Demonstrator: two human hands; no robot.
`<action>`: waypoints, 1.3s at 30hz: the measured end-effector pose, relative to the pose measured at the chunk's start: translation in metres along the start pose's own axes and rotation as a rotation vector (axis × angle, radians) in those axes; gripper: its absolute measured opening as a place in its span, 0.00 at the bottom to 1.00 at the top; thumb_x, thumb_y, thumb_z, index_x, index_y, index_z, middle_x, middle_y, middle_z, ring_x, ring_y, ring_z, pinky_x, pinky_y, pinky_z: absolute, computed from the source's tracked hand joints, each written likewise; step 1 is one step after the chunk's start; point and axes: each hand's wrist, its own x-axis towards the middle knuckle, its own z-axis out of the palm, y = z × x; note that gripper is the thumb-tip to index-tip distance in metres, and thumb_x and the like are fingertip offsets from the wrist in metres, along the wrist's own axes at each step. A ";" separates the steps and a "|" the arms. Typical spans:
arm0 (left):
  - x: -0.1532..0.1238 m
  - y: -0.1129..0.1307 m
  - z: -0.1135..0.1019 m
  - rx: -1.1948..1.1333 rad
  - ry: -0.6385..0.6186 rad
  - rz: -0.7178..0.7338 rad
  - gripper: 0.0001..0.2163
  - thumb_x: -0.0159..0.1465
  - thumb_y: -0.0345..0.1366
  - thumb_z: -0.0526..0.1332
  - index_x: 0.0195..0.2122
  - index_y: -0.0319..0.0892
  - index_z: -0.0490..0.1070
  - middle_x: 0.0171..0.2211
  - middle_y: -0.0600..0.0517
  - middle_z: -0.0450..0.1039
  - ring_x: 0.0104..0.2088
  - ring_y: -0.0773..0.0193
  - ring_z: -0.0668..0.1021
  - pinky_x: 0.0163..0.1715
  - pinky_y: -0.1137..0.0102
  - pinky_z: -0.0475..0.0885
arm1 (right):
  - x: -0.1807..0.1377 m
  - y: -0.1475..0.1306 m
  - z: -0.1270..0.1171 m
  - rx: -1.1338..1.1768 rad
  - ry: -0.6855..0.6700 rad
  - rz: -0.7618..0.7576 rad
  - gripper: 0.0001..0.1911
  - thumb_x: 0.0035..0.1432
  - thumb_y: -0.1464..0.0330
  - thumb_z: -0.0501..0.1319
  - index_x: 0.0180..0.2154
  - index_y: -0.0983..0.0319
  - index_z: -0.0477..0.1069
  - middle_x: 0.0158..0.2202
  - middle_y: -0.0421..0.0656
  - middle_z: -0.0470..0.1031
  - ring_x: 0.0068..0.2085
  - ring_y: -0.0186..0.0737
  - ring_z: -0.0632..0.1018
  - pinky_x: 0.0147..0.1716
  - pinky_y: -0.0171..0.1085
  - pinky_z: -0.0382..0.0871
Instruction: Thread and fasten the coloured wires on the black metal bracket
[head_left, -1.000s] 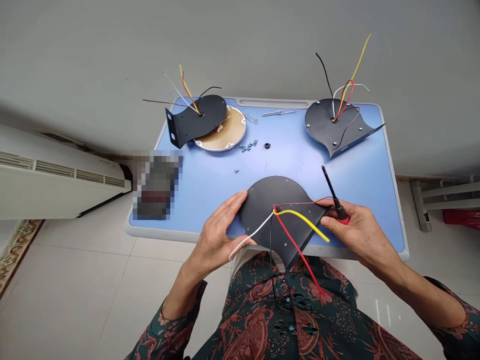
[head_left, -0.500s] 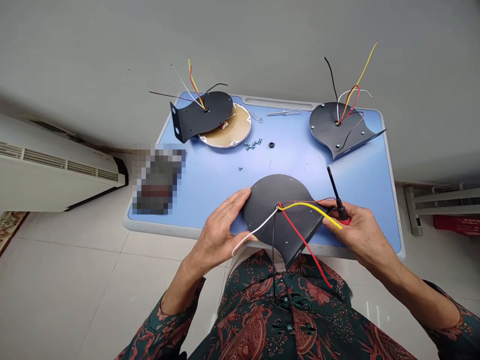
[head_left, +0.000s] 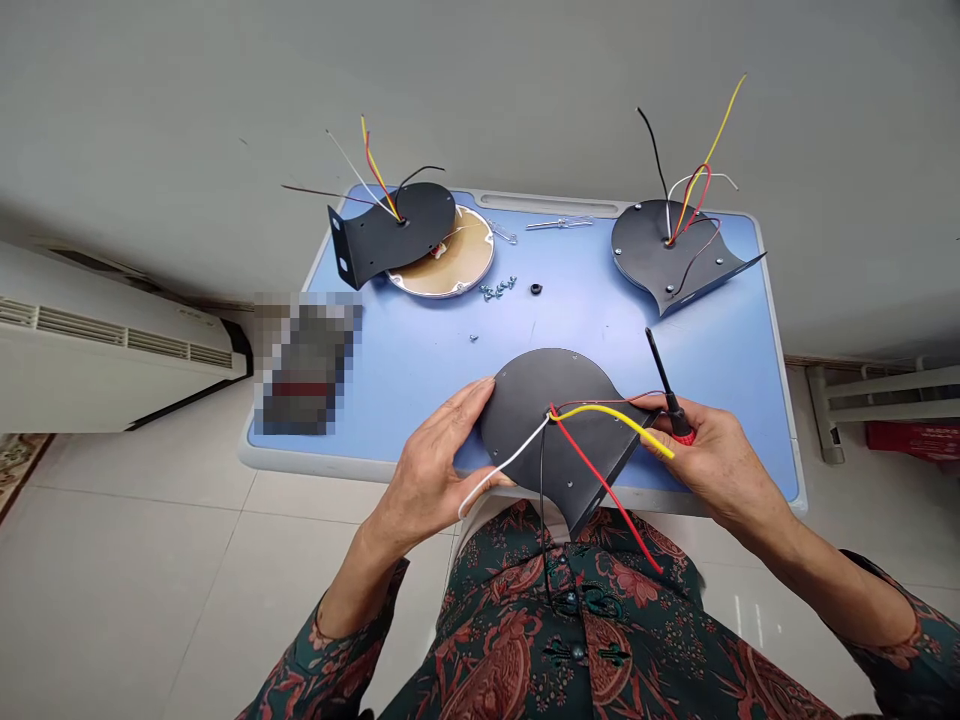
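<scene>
A black metal plate (head_left: 517, 410), round with a bent bracket end, is held over the table's near edge. White, black, red, yellow and thin dark red wires come out of its central hole. My left hand (head_left: 431, 465) grips the round left edge, thumb below and fingers along the side. At the bracket end, my right hand (head_left: 712, 455) holds the plate's edge and also a screwdriver (head_left: 660, 362), whose black shaft points up and away; its red handle is mostly hidden in the palm. The yellow wire's end lies over my right thumb.
On the blue table (head_left: 420, 400) are a second black plate (head_left: 412, 215) resting on a tan-faced disc (head_left: 472, 255), and a third wired plate (head_left: 645, 240) at right. Small screws (head_left: 499, 289), a black ring (head_left: 536, 289), metal pins (head_left: 559, 223) and a blurred-out dark object (head_left: 304, 370) lie around.
The view has shifted slightly, so the table's things sit a little further left. Both hands keep the same hold on the plate and the screwdriver.
</scene>
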 end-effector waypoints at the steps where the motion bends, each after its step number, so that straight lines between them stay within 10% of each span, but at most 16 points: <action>1: 0.000 0.000 0.000 0.002 0.000 0.008 0.41 0.65 0.54 0.64 0.74 0.44 0.49 0.68 0.38 0.63 0.67 0.43 0.69 0.66 0.49 0.68 | 0.000 0.000 0.000 -0.002 0.005 0.000 0.22 0.51 0.61 0.67 0.48 0.60 0.80 0.33 0.40 0.82 0.36 0.40 0.78 0.42 0.40 0.72; 39: 0.006 0.019 -0.002 0.089 -0.046 0.008 0.39 0.68 0.54 0.60 0.74 0.44 0.46 0.68 0.35 0.60 0.68 0.40 0.65 0.65 0.42 0.64 | 0.002 -0.002 -0.003 0.012 -0.059 -0.022 0.19 0.51 0.62 0.64 0.45 0.61 0.81 0.34 0.41 0.80 0.36 0.40 0.77 0.42 0.40 0.71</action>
